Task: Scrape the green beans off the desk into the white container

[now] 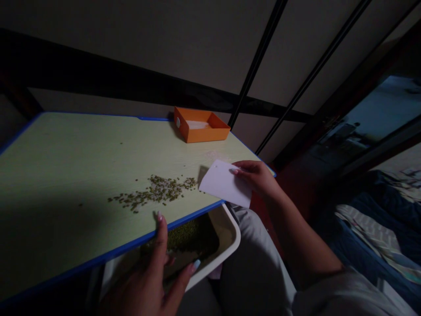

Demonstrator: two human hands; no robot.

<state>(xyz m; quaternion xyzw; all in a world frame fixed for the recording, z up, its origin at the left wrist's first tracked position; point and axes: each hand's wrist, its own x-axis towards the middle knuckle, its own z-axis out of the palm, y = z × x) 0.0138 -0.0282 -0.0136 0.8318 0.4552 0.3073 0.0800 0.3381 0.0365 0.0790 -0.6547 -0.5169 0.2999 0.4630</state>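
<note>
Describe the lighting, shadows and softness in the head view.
Head view: dim overall, the tabletop dark toward its near-left corner; head view: the pale card in the right hand stands out brightly, with a small shadow at its left; head view: the left hand sits partly in shade; head view: the striped cloth at right looks soft.

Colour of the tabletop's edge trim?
Blue edge trim, around the pale yellow-green tabletop; shows best in the head view, the only one.
</note>
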